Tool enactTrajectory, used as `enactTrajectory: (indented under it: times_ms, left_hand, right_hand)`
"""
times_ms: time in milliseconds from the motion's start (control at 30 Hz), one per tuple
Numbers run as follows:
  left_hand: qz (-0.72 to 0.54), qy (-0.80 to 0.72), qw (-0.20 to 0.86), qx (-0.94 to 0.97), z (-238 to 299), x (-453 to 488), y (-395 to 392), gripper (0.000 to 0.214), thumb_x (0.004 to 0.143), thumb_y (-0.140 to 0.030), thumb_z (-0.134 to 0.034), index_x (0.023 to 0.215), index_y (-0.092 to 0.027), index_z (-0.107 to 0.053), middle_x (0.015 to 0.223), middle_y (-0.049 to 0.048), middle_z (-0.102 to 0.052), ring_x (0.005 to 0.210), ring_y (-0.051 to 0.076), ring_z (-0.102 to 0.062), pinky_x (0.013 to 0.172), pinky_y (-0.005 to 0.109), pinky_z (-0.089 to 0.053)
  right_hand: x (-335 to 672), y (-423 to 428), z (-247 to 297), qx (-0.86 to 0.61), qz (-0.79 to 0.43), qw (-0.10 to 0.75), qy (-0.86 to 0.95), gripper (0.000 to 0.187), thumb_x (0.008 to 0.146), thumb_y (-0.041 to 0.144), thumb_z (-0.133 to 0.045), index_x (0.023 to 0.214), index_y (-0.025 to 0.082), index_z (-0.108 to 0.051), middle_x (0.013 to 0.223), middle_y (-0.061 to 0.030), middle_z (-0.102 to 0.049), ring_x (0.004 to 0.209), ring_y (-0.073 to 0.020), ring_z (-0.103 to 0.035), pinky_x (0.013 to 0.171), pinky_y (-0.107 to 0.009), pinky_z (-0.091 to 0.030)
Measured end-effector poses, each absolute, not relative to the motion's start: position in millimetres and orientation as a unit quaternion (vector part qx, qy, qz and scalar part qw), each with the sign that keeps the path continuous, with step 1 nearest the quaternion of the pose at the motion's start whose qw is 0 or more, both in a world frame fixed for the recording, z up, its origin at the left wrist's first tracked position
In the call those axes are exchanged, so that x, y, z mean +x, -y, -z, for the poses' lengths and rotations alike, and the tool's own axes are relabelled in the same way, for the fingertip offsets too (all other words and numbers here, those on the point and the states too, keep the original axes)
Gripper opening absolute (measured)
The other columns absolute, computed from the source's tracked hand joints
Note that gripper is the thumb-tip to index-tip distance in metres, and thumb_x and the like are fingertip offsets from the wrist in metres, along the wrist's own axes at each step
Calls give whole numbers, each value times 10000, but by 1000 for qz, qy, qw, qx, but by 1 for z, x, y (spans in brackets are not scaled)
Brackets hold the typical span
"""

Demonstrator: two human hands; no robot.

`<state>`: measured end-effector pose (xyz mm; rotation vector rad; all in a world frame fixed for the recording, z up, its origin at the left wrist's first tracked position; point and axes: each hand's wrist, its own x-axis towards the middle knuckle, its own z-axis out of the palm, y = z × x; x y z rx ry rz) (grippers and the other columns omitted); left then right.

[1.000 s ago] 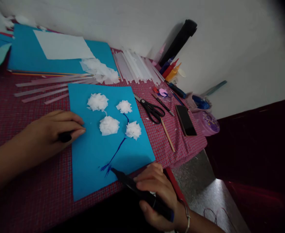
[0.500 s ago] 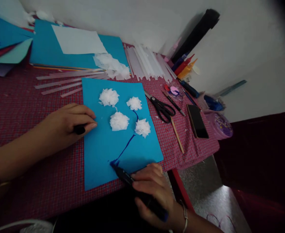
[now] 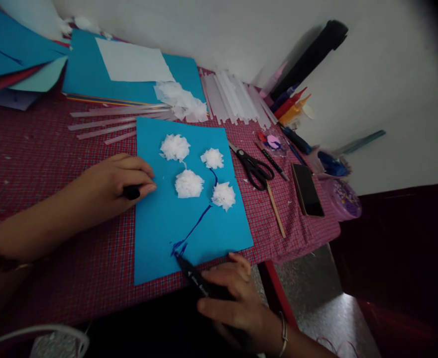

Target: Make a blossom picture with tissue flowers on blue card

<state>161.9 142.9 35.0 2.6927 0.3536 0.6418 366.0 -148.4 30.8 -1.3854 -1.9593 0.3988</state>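
Around the blue sheet (image 3: 155,233) before you, your right hand (image 3: 241,293) is curling about the black marker (image 3: 195,276) at five o'clock, slanting its tip toward the blue strokes (image 3: 179,246) near six. At nine, your left hand (image 3: 116,180) is pinching a small black piece (image 3: 131,192), knuckles bent.

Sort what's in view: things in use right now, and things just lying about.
In use, it seems:
black marker, in the right hand
blue sheet
four white puffs on it
black cap-like piece, in the left hand

Apparently just lying about:
scissors
phone
wooden stick
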Motion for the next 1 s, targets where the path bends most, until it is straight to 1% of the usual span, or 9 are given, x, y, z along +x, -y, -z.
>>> enactTrajectory:
  times_ms: [100, 167, 233, 300, 400, 533, 667, 833, 1000]
  left_hand:
    - [-199, -141, 174, 954, -38, 162, -141, 186, 953, -294, -496, 901, -204, -651, 997, 22, -623, 926, 153, -568, 848, 312, -438]
    - [-191, -148, 175, 954, -39, 163, -141, 227, 958, -321, -474, 890, -206, -658, 994, 25, -626, 927, 160, -567, 860, 327, -438]
    - [-193, -152, 175, 953, -41, 163, -141, 272, 964, -356, -449, 873, -214, -663, 979, 20, -629, 914, 160, -568, 863, 336, -440]
    - [-194, -148, 171, 955, -41, 164, -141, 301, 969, -371, -429, 870, -211, -664, 961, 22, -631, 903, 161, -567, 861, 339, -443]
    - [-189, -138, 152, 960, -41, 163, -143, 302, 972, -355, -425, 878, -193, -662, 969, 39, -634, 906, 164, -564, 866, 339, -438]
    - [-165, -146, 168, 961, -39, 162, -146, 296, 964, -383, -438, 934, -187, -659, 1014, 52, -628, 941, 177, -556, 891, 355, -431]
    - [-142, -140, 165, 966, -40, 163, -147, 303, 972, -368, -433, 951, -163, -655, 1024, 71, -618, 961, 185, -544, 904, 361, -426]
    - [-124, -140, 155, 970, -45, 164, -146, 312, 977, -370, -422, 954, -166, -658, 1025, 75, -621, 950, 189, -543, 894, 358, -433]
    - [-114, -145, 154, 971, -49, 165, -144, 320, 981, -353, -405, 962, -164, -663, 1021, 79, -620, 956, 189, -546, 908, 361, -431]
  right_hand:
    - [366, 148, -35, -537, -163, 306, 769, 276, 935, 183, -482, 1123, 315, -634, 759, 32, -498, 775, -146, -514, 1051, -449, -251]
    - [366, 146, -39, -524, -169, 278, 787, 300, 962, 182, -425, 1140, 314, -627, 690, 38, -434, 717, -145, -472, 1032, -434, -263]
    - [368, 146, -44, -513, -178, 271, 795, 239, 964, 226, -441, 1104, 294, -622, 718, 31, -443, 735, -150, -476, 1014, -425, -284]
    - [370, 147, -48, -504, -196, 290, 790, 201, 942, 376, -499, 1071, 264, -605, 799, 11, -471, 782, -161, -501, 986, -421, -322]
    - [371, 151, -53, -483, -221, 335, 778, 386, 935, 545, -432, 1126, 241, -573, 882, -15, -490, 817, -172, -535, 922, -415, -381]
    - [367, 156, -55, -503, -203, 395, 741, 345, 958, 324, -393, 1264, 229, -520, 873, -34, -530, 816, -183, -546, 783, -371, -439]
    - [361, 156, -47, -516, -153, 431, 724, 526, 834, 139, -476, 1355, 203, -437, 885, -44, -592, 823, -188, -567, 737, -361, -458]
    - [356, 157, -31, -506, -108, 385, 764, 556, 834, 112, -522, 1370, 205, -407, 965, -58, -621, 871, -172, -588, 762, -352, -465]
    - [353, 160, -28, -526, -95, 328, 779, 431, 849, 60, -527, 1254, 206, -524, 1015, -68, -571, 909, -169, -540, 773, -329, -456]
